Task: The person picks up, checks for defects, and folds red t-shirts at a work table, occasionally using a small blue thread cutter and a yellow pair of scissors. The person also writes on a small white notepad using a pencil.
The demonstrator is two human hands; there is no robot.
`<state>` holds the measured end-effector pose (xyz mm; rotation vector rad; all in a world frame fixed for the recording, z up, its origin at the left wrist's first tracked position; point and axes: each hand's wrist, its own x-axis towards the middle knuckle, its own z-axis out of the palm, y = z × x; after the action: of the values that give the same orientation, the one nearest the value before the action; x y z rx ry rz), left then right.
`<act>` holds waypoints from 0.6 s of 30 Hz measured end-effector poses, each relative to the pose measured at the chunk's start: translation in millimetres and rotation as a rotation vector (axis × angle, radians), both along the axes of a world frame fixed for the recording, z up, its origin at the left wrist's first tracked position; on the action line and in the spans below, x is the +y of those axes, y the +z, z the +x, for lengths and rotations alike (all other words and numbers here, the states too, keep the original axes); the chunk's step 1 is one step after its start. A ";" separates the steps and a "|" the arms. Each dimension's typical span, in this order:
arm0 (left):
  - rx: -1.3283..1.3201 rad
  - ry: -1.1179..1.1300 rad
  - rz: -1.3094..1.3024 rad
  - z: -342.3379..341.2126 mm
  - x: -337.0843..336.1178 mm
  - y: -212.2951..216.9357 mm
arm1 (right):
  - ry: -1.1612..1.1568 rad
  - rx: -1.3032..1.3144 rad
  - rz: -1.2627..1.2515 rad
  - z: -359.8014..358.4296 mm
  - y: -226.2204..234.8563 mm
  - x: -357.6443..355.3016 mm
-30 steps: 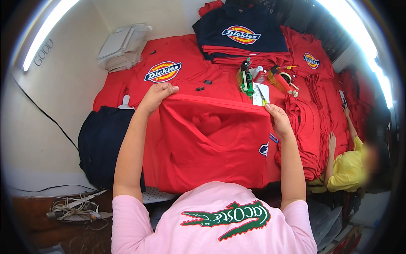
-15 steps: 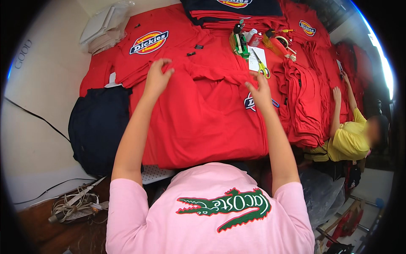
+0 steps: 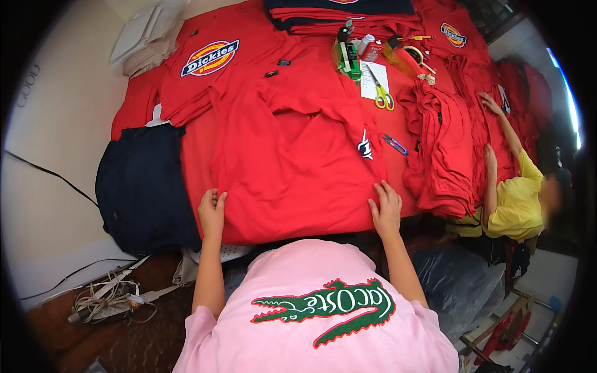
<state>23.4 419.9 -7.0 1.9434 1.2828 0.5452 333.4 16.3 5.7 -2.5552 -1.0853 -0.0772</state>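
A red shirt (image 3: 292,155) lies spread flat on the table, with a small patch near its right sleeve. My left hand (image 3: 212,210) grips its lower hem at the left corner, fingers curled over the edge. My right hand (image 3: 387,208) holds the same hem at the right corner. Both forearms reach up from my pink shirt at the bottom of the view.
A navy garment (image 3: 143,186) lies left of the shirt and a heap of red garments (image 3: 441,149) to the right. Yellow-handled scissors (image 3: 382,96), a green tool (image 3: 347,53) and a blue clipper (image 3: 395,144) sit behind. A person in yellow (image 3: 516,202) handles red cloth. Cables (image 3: 106,298) lie on the floor.
My hands laid the lifted red shirt down flat, then slid from its upper part back to the lower hem near my body.
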 end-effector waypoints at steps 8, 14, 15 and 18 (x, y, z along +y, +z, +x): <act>-0.119 0.025 0.165 20.1 -15.2 31.6 | -0.034 0.100 0.253 58.4 10.4 45.4; -0.209 0.208 0.342 29.4 3.0 84.7 | 0.010 0.304 0.522 111.1 54.0 33.5; -0.260 0.185 0.386 36.4 15.9 91.8 | 0.014 0.379 0.590 126.7 57.9 41.8; -0.347 0.140 0.411 71.2 54.4 117.4 | -0.011 0.497 0.642 168.5 80.3 81.1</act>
<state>94.6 474.3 110.4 1.9691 1.1495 1.2403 501.9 97.4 86.0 -1.8607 -0.7024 0.1718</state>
